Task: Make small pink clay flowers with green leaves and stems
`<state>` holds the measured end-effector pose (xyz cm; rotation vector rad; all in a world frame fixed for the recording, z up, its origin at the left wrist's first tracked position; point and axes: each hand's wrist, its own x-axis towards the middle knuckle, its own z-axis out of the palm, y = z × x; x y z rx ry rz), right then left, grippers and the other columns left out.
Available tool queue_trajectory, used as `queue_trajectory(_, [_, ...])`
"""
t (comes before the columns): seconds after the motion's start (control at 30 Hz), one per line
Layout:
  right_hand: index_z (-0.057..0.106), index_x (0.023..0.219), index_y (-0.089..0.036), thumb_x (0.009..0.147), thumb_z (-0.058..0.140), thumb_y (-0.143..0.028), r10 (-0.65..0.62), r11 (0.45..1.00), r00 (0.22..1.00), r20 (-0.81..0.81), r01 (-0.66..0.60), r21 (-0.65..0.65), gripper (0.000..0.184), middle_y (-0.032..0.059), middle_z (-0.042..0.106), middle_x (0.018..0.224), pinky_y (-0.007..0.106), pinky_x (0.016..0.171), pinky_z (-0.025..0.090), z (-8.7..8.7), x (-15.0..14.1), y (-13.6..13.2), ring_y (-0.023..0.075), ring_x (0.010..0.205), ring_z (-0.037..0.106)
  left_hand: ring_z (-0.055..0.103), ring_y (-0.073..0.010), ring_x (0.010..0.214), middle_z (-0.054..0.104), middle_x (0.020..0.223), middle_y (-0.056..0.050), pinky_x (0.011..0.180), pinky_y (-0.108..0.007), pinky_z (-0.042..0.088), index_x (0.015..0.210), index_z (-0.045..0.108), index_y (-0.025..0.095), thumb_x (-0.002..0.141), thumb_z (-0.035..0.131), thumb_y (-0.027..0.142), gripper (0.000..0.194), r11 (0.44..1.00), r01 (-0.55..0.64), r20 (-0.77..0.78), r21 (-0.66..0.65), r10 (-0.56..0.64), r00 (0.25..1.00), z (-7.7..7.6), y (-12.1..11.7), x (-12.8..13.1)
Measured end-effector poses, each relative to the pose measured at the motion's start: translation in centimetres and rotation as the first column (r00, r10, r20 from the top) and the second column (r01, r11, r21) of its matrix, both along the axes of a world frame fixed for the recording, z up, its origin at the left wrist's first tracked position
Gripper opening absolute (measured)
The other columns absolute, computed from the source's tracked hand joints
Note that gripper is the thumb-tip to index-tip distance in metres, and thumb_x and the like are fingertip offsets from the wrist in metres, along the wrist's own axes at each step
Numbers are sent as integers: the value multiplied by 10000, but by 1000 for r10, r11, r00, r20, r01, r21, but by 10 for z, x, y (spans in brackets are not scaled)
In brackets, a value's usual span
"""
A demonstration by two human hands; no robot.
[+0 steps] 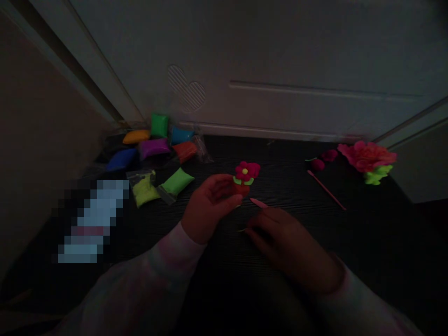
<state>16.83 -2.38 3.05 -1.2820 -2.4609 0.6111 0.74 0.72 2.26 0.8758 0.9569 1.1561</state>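
My left hand (210, 205) is closed around a small clay flower in a pot (241, 188). The flower has magenta petals, a yellow centre and green leaves above an orange-red base, and it stands upright between thumb and fingers. Lower and to the right, my right hand (280, 242) is closed in a pinch over the dark table. A thin yellowish strand (241, 230) sticks out from its fingertips. A pink modelling tool (258, 203) lies just beyond that hand, its rear end hidden behind the knuckles.
Bags of coloured clay, such as purple (155, 148) and light green (177, 182), lie at the left. A blurred-out bright panel (94, 219) is nearer. At the right are a pink stick tool (327, 190), magenta clay pieces (318, 164) and a pink artificial flower (367, 156). A pale panel (297, 56) stands behind.
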Motion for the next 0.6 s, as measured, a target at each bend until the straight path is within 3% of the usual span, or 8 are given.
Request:
queue_trajectory(0.07, [608, 821, -184, 796, 475, -174, 24, 999, 996, 90, -26, 23, 136, 60, 625, 819, 399, 784, 429, -7, 0, 2, 207, 881, 563, 626, -142, 832, 668, 827, -5, 747, -262, 487, 878, 529, 160, 604, 696, 115, 323, 999, 32, 84, -20, -31, 996, 0, 1, -1])
queue_trajectory(0.17, [613, 889, -196, 792, 489, -191, 30, 999, 994, 104, -31, 7, 158, 67, 623, 885, 422, 815, 404, -8, 2, 3, 219, 940, 544, 633, -145, 817, 675, 828, -10, 701, -251, 496, 873, 543, 163, 627, 671, 105, 284, 996, 80, 158, -41, -73, 985, -1, 1, -2])
queue_trajectory(0.27, [604, 864, -195, 781, 510, -219, -26, 1000, 1000, 2, 26, -12, 128, 56, 616, 874, 400, 779, 422, 0, 6, 4, 203, 884, 553, 637, -152, 811, 675, 843, -20, 677, -245, 497, 870, 546, 161, 624, 669, 97, 282, 994, 102, 180, -47, -92, 979, -2, 0, -1])
queue_trajectory(0.33, [583, 827, -187, 782, 511, -249, -154, 988, 980, -127, 149, -43, 104, 46, 605, 832, 365, 735, 444, 5, 9, 5, 182, 818, 560, 639, -152, 804, 675, 845, -20, 676, -245, 496, 869, 548, 164, 615, 676, 93, 293, 993, 116, 192, -39, -106, 976, -2, -1, -1])
queue_trajectory(0.43, [544, 941, -211, 751, 562, -310, -389, 921, 825, -409, 334, -203, 215, 30, 599, 875, 316, 703, 473, 11, 12, 6, 161, 808, 573, 639, -142, 775, 676, 814, -11, 680, -242, 490, 855, 559, 166, 602, 683, 84, 293, 990, 137, 178, -30, -129, 975, -1, -4, 1])
queue_trajectory(0.53, [481, 1083, -264, 708, 618, -292, -502, 857, 624, -599, 265, -442, 401, 19, 594, 1013, 283, 722, 492, 12, 13, 6, 147, 877, 588, 632, -120, 731, 671, 761, 0, 681, -232, 477, 850, 572, 163, 610, 677, 84, 274, 977, 208, 132, -37, -202, 971, 3, -9, 3])
queue_trajectory(0.6, [470, 1093, -283, 689, 639, -249, -523, 835, 560, -642, 184, -519, 439, 7, 598, 1033, 270, 742, 493, 12, 12, 5, 137, 902, 591, 625, -114, 719, 666, 748, -2, 686, -233, 469, 862, 580, 159, 625, 665, 94, 260, 963, 266, 79, -40, -262, 962, 5, -11, 4])
